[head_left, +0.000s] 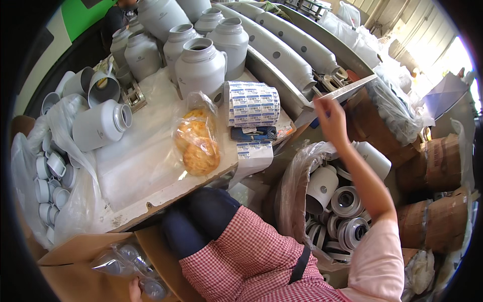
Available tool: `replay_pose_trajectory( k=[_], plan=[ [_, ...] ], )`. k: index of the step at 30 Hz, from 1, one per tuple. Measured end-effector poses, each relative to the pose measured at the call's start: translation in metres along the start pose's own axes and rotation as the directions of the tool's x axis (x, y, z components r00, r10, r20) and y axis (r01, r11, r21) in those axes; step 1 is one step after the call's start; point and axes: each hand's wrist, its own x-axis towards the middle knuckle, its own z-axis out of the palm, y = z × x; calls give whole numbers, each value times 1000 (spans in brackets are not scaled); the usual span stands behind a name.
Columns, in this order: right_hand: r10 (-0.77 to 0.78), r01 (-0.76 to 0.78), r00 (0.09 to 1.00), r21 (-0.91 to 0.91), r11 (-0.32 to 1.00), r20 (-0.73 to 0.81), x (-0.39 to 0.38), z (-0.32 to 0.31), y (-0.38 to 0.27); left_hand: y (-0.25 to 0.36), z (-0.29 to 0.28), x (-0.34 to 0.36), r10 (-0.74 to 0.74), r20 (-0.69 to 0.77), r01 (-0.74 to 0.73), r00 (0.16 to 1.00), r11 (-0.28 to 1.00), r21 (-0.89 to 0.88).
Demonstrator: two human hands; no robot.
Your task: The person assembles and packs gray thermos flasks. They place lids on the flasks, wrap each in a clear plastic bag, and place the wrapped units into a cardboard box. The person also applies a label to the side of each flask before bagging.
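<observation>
My right hand (330, 118) is at the near corner of a metal-edged tray (347, 91), its fingers bent together. Whatever they may hold is too small to make out. Long grey perforated plastic bodies (276, 53) lie in that tray, with small round parts (339, 75) by its near end. My left hand (135, 290) shows only in part at the bottom edge, inside a cardboard box (75, 249). It is beside a clear plastic bag (128, 256) with clear round parts; its grip is hidden.
Grey plastic jugs (201, 68) crowd the table's (126, 176) far side. Near its front edge lie bagged flatbreads (198, 143), a label roll (253, 104) and a blue tool (253, 134). Grey caps (50, 194) fill a bag at left. A lined bin (292, 201) of grey parts stands at right.
</observation>
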Motion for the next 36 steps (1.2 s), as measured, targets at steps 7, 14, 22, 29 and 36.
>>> replay_pose_trajectory(
  k=[7,14,22,29,36],
  plan=[
    [411,-173,868,-606,776,279,149,57,128,60,57,-120,629,-324,-616,707,772,154],
    [53,-49,999,-394,918,0,118,15,75,135,132,-218,718,-409,-688,563,681,250],
    [-350,277,924,-362,890,-153,31,-70,17,230,178,-274,919,-327,-687,220,384,617],
    [-345,276,937,-490,827,-52,-5,-134,-9,252,193,-334,964,-236,-721,123,250,647],
    [-176,131,946,-174,976,-273,-28,-144,-15,252,216,-345,974,-197,-812,111,203,548]
  ],
)
